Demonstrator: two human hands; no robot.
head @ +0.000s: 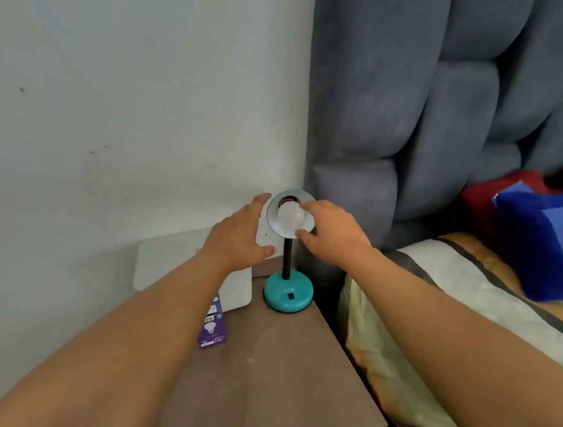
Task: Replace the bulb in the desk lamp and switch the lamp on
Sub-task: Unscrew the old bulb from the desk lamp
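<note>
A small teal desk lamp [287, 294] stands at the far end of a brown bedside table [267, 377], its round shade [275, 209] tilted toward me. A white bulb [289, 216] sits in the shade, unlit. My right hand [335, 234] has its fingers spread around the bulb from the right, fingertips at the bulb's edge. My left hand [236, 235] is open just left of the shade, fingers apart and holding nothing. A purple bulb box [213, 330] lies on the table under my left forearm.
A white box-shaped object [165, 267] stands against the wall at the table's far left. A grey padded headboard [455, 109] and a bed with a pale cover [437, 297] and a blue cushion [546, 238] lie to the right.
</note>
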